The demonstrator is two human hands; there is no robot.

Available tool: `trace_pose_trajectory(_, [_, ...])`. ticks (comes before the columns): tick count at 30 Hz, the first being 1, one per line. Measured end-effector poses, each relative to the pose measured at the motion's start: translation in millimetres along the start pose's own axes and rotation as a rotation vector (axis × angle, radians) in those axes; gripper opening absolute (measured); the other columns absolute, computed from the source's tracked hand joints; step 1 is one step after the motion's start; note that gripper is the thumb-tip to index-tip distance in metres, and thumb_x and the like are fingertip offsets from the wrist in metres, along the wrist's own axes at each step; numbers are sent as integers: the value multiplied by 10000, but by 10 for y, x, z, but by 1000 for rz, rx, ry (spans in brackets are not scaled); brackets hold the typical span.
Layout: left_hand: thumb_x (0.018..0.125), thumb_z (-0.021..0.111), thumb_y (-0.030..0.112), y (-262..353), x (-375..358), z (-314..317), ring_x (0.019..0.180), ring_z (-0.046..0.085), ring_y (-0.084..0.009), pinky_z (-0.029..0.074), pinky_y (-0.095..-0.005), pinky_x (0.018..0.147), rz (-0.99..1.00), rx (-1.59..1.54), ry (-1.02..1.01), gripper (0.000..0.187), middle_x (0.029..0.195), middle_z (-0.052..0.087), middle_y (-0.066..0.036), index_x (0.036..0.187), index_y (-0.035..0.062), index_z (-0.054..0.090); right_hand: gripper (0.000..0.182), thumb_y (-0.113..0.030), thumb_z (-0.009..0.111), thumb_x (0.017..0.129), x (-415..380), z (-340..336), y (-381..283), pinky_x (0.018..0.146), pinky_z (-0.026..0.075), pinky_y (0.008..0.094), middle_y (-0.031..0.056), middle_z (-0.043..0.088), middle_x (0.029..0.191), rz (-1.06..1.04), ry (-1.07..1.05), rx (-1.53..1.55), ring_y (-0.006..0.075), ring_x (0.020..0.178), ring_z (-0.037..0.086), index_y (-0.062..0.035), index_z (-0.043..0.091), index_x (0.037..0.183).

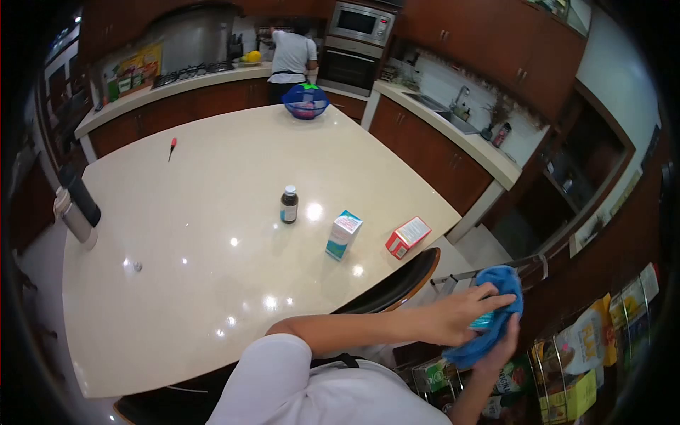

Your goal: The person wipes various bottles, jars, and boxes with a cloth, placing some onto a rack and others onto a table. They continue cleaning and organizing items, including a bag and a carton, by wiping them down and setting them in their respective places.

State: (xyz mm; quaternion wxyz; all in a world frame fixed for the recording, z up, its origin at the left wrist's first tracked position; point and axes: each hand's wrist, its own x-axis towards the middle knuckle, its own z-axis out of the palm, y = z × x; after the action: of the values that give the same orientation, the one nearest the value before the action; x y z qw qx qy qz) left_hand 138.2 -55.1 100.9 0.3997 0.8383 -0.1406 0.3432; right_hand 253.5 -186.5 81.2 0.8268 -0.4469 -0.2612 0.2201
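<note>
A blue cloth (507, 283) is bunched between my two hands at the right, beyond the table's edge. My left hand (457, 313) reaches across from the left, its fingers bent over the cloth from above. Beneath those fingers shows a small part of a teal item (483, 321), its kind hidden by the cloth and hand. From below, my right hand (500, 348) grips the cloth's lower side. Nearest on the table are a red and white box (409, 237), lying on its side, an upright white and teal carton (344, 235) and a dark bottle with a white cap (289, 205).
Shelf racks with food packets (582, 343) stand close by my hands. A chair (397, 283) is tucked against the table (177, 283). Farther off are a screwdriver (173, 149), two flasks (74, 218) and a blue basket (305, 103). Another person (293, 57) stands at the back counter.
</note>
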Motion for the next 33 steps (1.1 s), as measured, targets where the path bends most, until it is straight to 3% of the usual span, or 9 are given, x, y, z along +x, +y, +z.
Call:
trace_pose_trajectory(2, [679,684,-24,95,62,-52,1091,484,-359,432,-394,892,80,-96,43,747,1193,443,-168,1365,86,409,521,-381,454,962,-139,176,100,955,414,368,134,469,1272,-217,44,-198,231,1140,506,6,398,1306])
trace_pose_trajectory(5, [679,688,-22,108,59,-132,1066,487,-346,427,-395,892,263,-15,106,737,1174,451,-163,1357,82,420,529,-398,442,965,-240,241,236,941,419,363,142,473,1262,-134,230,-30,229,1141,505,14,402,1295])
trace_pose_trajectory(9, [691,691,-7,230,-63,-207,1082,468,-330,401,-396,901,203,-65,124,716,1172,445,-162,1352,99,436,494,-415,412,970,-208,-206,915,917,439,349,141,511,1179,-111,3,-62,231,1098,526,-7,447,1246])
trace_pose_trajectory(12, [698,705,10,388,-180,-253,1100,456,-327,391,-399,908,177,-41,98,658,1185,435,-151,1309,101,478,483,-405,411,966,-206,-98,1185,912,453,350,134,545,1125,-114,141,-214,230,1044,560,-11,458,1242])
trace_pose_trajectory(18, [681,749,116,195,-227,-233,1117,464,-277,373,-384,958,87,-288,-97,579,1195,439,-132,1225,74,556,512,-420,407,961,265,-131,1083,911,461,372,136,536,1167,371,-279,155,238,1062,556,-9,441,1266])
trace_pose_trajectory(23, [708,748,170,117,-361,-536,1104,476,-266,369,-361,966,-53,-242,-7,551,1185,454,-125,1218,76,561,537,-431,405,957,470,-325,852,911,467,389,138,528,1201,633,-879,-27,245,1077,553,-7,426,1286])
trace_pose_trajectory(27, [725,756,220,-50,-408,-669,1091,475,-250,371,-341,961,-158,-28,265,460,1148,461,-107,1133,85,591,509,-417,437,949,242,-311,340,855,502,365,150,590,1113,894,-502,-122,240,987,603,-7,483,1247])
trace_pose_trajectory(28, [725,756,220,-60,-383,-650,1091,475,-250,371,-341,961,-153,-30,257,460,1148,461,-107,1133,85,591,510,-423,430,952,244,-316,308,811,511,369,152,612,1044,713,-278,-251,243,924,619,9,507,1213])
trace_pose_trajectory(33, [714,761,220,-225,-141,-174,1078,468,-237,369,-343,959,-415,-4,603,374,1083,458,-93,1027,101,597,492,-393,411,971,297,-297,48,887,451,400,153,585,1100,54,-84,-309,255,1002,581,32,512,1197])
